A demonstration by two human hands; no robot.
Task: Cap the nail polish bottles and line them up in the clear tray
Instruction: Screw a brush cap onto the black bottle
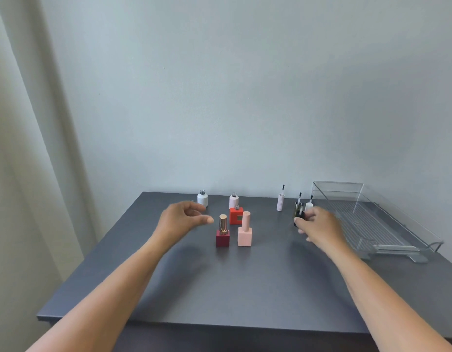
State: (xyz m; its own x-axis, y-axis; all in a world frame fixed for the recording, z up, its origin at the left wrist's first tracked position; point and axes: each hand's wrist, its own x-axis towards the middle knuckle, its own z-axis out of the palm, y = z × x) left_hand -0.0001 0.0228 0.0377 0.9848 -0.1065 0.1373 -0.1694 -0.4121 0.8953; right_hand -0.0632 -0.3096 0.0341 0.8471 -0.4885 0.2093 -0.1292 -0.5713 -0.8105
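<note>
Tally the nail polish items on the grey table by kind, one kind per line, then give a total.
Capped bottles: 2, a dark red square bottle with gold cap and a pale pink square bottle with pink cap.
Uncapped bottles: 3, a white round bottle, a pale pink round bottle, an orange-red square bottle.
Loose brush caps standing upright: 3, a tall pale pink cap, a black cap, a white cap.
Clear plastic tray: 1.
Total: 9.

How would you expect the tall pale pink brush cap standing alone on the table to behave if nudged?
The pale pink brush cap looks apt to tip: it stands tall and narrow on its end, brush upward. Being round, it would probably roll once down. It likely weighs little, so a light touch might topple it.
</note>
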